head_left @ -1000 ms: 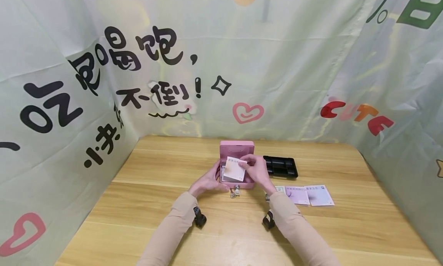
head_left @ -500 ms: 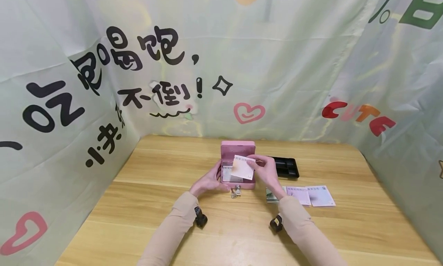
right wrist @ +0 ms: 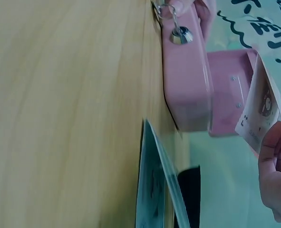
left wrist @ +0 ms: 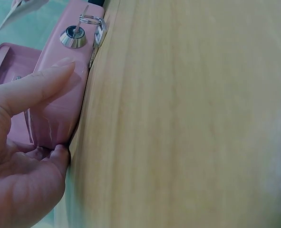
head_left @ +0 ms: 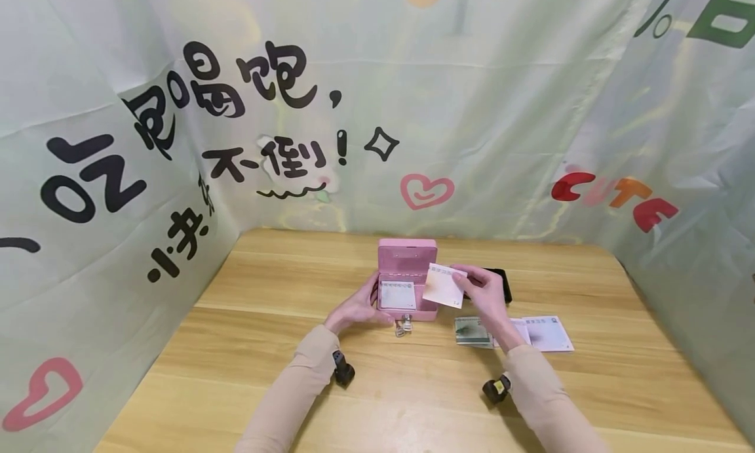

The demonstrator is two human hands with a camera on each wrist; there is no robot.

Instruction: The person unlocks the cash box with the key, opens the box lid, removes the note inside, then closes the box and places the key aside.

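A small pink cash box (head_left: 407, 257) stands on the table with its lid raised. My left hand (head_left: 358, 307) grips its left end; in the left wrist view the thumb (left wrist: 45, 83) lies along the front and the fingers curl at the bottom corner. My right hand (head_left: 486, 297) pinches a pale play banknote (head_left: 442, 285) by its right edge, held up at the box's right side. More pale banknotes (head_left: 398, 295) lie inside the left part of the box. A key sits in the front lock (left wrist: 73, 37), with another key (left wrist: 99, 33) hanging on its ring.
Partly behind my right hand lies a black compartment tray (head_left: 505, 286). To the box's front right are green banknotes (head_left: 472, 330), purple ones beside them, and a blue banknote (head_left: 550, 334). A printed cloth (head_left: 501, 112) hangs around the table (head_left: 413, 400).
My right hand has lifted the banknote out from over the box and carried it right. The notes left inside the box now show fully. My left hand keeps its place on the box.
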